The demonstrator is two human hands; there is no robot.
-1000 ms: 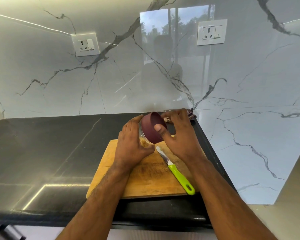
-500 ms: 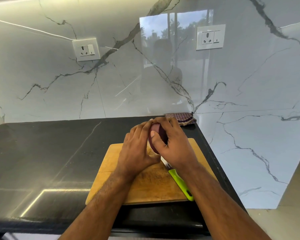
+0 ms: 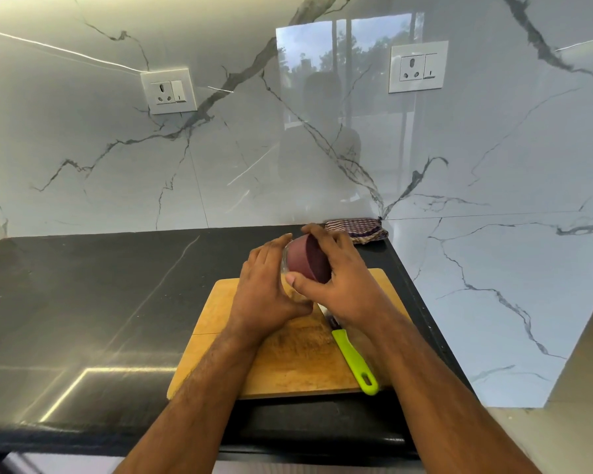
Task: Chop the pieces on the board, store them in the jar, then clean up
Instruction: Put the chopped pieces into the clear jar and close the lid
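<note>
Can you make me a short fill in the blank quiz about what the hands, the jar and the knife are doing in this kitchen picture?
1. The right hand grips the jar's dark red ____.
2. The left hand holds the glass jar above the wooden ____.
3. The knife lying on the board has a bright ____ handle.
4. A striped cloth lies at the back of the black ____.

Missing words: lid; board; green; counter
</note>
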